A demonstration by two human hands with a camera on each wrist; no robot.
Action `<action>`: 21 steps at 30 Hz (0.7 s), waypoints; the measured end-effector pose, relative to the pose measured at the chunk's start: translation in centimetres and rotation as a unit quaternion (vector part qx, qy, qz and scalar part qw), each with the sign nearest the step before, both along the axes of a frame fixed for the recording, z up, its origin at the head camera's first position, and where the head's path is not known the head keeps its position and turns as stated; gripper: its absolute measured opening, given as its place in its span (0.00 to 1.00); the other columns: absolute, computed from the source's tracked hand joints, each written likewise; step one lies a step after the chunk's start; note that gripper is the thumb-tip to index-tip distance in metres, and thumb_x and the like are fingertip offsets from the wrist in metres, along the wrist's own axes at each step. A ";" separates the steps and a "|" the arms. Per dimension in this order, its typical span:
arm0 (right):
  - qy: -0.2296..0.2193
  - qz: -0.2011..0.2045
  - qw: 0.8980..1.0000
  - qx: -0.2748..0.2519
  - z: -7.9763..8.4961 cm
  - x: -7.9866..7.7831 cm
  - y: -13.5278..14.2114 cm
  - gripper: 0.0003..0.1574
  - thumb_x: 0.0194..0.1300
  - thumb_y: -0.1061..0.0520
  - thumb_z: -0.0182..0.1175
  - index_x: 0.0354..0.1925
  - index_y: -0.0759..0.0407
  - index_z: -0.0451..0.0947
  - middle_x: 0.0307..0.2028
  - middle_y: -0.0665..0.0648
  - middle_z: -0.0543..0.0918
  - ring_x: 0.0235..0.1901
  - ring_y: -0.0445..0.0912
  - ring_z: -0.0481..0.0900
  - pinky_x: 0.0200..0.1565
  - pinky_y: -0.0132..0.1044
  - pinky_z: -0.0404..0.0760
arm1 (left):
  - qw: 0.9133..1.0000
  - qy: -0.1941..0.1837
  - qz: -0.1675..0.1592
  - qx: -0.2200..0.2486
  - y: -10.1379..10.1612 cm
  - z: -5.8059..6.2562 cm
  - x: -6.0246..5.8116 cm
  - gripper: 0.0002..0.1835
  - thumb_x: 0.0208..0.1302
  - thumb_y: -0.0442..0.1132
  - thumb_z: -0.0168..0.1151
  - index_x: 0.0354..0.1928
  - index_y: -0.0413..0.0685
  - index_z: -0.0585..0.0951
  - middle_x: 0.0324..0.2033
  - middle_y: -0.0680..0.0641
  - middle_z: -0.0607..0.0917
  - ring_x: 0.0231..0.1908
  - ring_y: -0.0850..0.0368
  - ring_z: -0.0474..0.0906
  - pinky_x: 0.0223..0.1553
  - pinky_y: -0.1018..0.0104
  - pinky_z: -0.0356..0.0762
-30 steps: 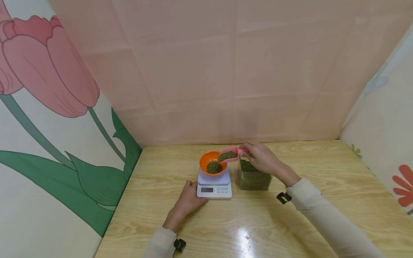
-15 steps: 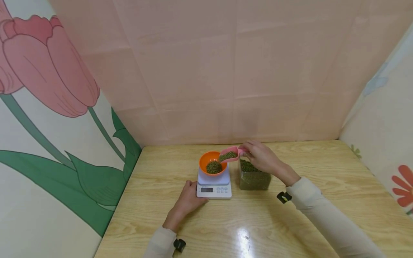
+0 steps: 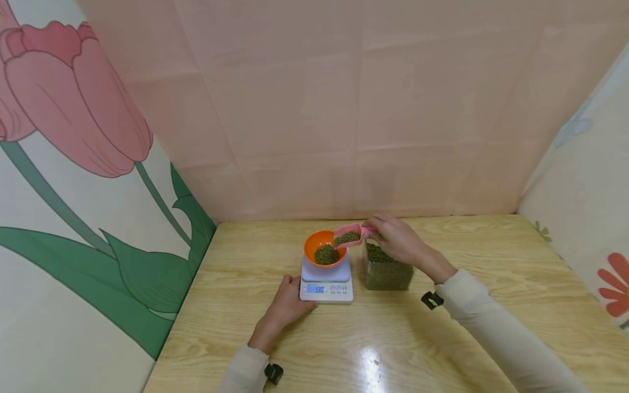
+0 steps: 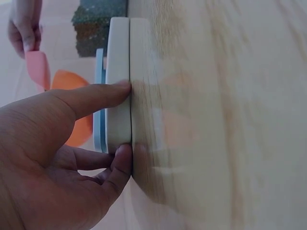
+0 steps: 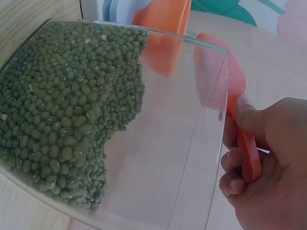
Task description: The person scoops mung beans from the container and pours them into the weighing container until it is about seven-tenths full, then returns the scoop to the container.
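An orange bowl (image 3: pixel 316 241) with a small heap of mung beans (image 3: pixel 326 255) stands on the white kitchen scale (image 3: pixel 326 298). The scale's display (image 3: pixel 315 290) is lit and seems to show 130. My left hand (image 3: pixel 289 302) holds the scale by its front left corner; in the left wrist view the thumb lies along one side and curled fingers touch the other. My right hand (image 3: pixel 395 237) grips a pink scoop (image 5: pixel 248 148) by its handle, its mouth tipped at the bowl's right rim. Mung beans (image 3: pixel 347 237) lie in the scoop.
A clear square container (image 3: pixel 388 275) of mung beans stands right of the scale, under my right hand. The wooden table (image 3: pixel 472 240) meets a pink sheet (image 3: pixel 295 109) at the back, and painted walls stand at both sides.
The scale's display has gone from dark to lit with digits. The bean heap in the bowl looks slightly larger than one second ago. Both hands and the scoop stay nearly still.
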State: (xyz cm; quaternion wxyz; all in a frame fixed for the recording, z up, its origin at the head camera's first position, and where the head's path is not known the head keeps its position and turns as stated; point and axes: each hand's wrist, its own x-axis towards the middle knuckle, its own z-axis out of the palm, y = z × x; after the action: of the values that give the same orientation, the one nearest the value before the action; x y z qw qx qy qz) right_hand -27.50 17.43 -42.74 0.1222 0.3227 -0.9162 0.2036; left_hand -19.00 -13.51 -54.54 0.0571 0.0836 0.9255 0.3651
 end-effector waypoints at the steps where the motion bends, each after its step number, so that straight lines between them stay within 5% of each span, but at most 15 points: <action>1: 0.002 0.000 1.000 0.001 0.0 0.0 0.0 0.12 0.74 0.60 0.66 0.52 0.65 0.85 0.48 0.62 0.87 0.52 0.59 0.84 0.55 0.57 0.83 | 1.000 0.000 0.000 0.000 0.0 0.0 0.0 0.38 0.60 0.42 0.81 0.70 0.39 0.77 0.48 0.48 0.76 0.47 0.53 0.65 0.49 0.61 0.69; 21: 0.022 0.009 1.000 0.019 0.3 0.0 -0.5 0.13 0.73 0.59 0.68 0.52 0.64 0.86 0.47 0.61 0.87 0.49 0.56 0.85 0.52 0.54 0.85 | 1.000 0.002 -0.003 0.004 -0.1 -0.2 -0.1 0.38 0.60 0.43 0.81 0.71 0.40 0.78 0.47 0.49 0.77 0.46 0.54 0.64 0.48 0.62 0.68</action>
State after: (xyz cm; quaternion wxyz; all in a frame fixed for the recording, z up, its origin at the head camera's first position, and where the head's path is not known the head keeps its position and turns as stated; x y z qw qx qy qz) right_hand -27.55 16.95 -42.42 0.1347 0.3377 -0.9140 0.1800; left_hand -19.08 -13.62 -54.73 0.0558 0.0873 0.9239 0.3684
